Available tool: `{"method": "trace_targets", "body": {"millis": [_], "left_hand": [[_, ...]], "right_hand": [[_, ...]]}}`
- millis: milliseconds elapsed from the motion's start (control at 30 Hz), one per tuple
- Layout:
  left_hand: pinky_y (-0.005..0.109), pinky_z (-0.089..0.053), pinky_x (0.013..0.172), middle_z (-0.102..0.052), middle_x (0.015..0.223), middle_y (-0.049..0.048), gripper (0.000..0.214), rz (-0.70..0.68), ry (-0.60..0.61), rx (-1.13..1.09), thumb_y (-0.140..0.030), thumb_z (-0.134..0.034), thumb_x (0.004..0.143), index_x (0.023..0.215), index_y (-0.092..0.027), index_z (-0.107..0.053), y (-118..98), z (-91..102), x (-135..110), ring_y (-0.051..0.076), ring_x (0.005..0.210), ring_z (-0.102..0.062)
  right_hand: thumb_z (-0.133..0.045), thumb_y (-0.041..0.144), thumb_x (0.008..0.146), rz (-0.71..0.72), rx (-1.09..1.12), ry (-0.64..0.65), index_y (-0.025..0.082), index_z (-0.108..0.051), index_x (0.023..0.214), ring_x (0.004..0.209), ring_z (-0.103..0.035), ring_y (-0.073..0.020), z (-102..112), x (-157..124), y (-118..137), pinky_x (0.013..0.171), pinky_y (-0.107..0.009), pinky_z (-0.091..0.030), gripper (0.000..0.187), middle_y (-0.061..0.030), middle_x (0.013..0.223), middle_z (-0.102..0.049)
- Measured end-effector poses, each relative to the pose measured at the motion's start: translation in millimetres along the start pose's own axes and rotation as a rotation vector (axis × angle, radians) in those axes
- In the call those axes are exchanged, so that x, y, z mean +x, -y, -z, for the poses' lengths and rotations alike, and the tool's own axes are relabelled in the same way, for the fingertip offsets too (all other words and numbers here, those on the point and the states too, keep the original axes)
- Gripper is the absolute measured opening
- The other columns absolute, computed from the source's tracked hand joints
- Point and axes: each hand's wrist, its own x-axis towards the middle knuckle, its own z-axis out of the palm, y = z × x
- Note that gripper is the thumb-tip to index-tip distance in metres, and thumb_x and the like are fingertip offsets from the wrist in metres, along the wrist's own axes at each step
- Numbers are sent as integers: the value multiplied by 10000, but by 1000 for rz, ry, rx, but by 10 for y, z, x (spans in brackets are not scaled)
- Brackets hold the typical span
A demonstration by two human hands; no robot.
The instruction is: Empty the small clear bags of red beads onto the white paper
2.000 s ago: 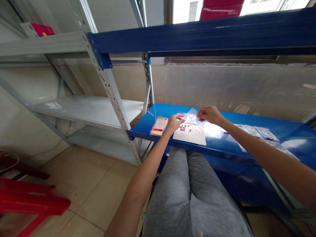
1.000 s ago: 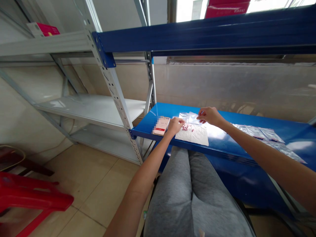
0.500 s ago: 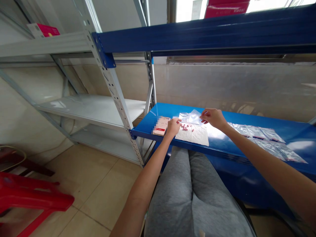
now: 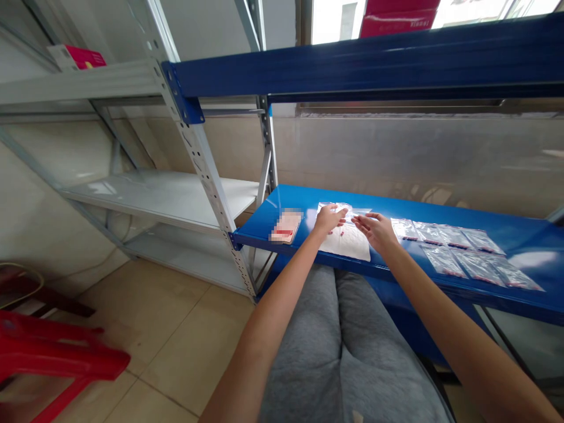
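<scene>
My left hand (image 4: 328,220) and my right hand (image 4: 373,229) are close together over a white cloth (image 4: 348,247) at the shelf's front edge. Between their fingertips is a clear plastic bag (image 4: 350,215), pinched from both sides; its outline is hard to make out. Small red beads (image 4: 342,233) lie on the cloth, most of them hidden behind my left hand. More clear plastic (image 4: 325,206) lies flat just beyond that hand.
Left of the cloth lies a phone-like flat thing (image 4: 285,228), partly blurred out. Several clear bags with red contents (image 4: 456,236) lie in two rows to the right on the blue shelf (image 4: 399,267). A white-post rack (image 4: 207,170) and a red stool (image 4: 61,346) stand left.
My left hand has moved right, across the beads, to the plastic bag. My right hand has come slightly nearer with the bag, and the two hands now almost meet.
</scene>
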Motion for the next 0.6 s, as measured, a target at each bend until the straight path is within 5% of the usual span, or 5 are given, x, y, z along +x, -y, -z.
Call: {"method": "trace_targets", "body": {"millis": [167,400,600], "left_hand": [[200,-523,624,-727,1190,134,480,-61,-92,51,-195,-689,888,1347,-158,-553,-42,-135,148,148,837,-729],[232,-548,761,-758,1010,51,399,-208,-24,260,-126,-704,853,1244,-197,-665,-102,-251,539,134,832,-701],[326,-491,1006,-729,1164,117,406,-205,-81,544,-62,-643,863,1252,-178,-668,-77,-285,705,233,1133,-657]], "right_hand": [[-914,183,618,-39,-138,51,227,-515,890,789,-767,-231,-31,-18,45,704,-305,-645,485,-40,796,-745],[-780,209,677,80,-426,-32,250,-540,1108,732,-717,-175,258,297,206,607,-254,-575,495,15,794,-694],[-651,131,728,202,-821,-140,178,-652,1017,618,-668,-175,403,630,126,623,-310,-576,293,-19,753,-659]]}}
